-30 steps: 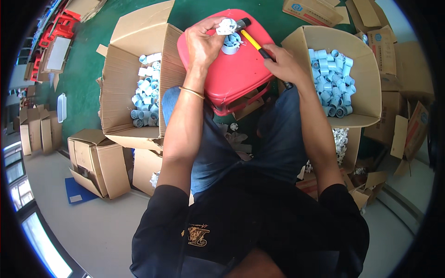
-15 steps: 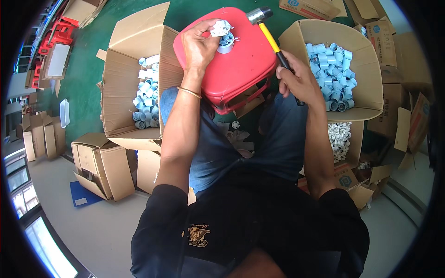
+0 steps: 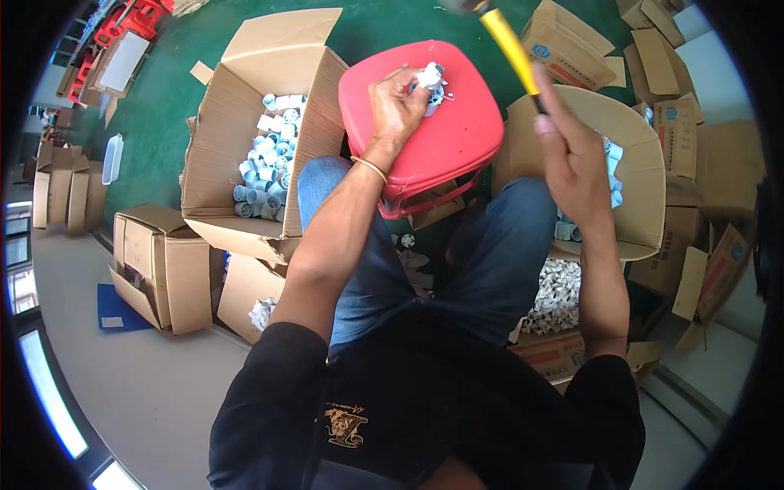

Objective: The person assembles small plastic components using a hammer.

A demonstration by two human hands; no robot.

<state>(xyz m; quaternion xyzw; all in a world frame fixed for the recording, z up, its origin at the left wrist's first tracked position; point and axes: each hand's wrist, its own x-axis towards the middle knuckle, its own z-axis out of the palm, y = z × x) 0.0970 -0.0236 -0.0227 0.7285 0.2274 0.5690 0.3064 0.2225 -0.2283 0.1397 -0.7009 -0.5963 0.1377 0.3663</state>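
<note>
My left hand [image 3: 398,102] pinches a small white plastic fitting [image 3: 430,78] down on the seat of a red plastic stool [image 3: 465,131] between my knees. My right hand [image 3: 572,139] is shut on a yellow-handled hammer [image 3: 508,39], raised high above the stool; its head is cut off at the top edge of the picture. The hammer is well apart from the fitting.
An open cardboard box [image 3: 220,155] of pale tube fittings [image 3: 265,159] stands at my left, another open box [image 3: 645,180] at my right. A pile of white parts [image 3: 559,290] lies by my right leg. More cartons [image 3: 159,269] surround me on the green floor [image 3: 155,106].
My right hand has swung the hammer up and away from the fitting, from touching it on the stool to high overhead. The left hand kept holding the fitting in place.
</note>
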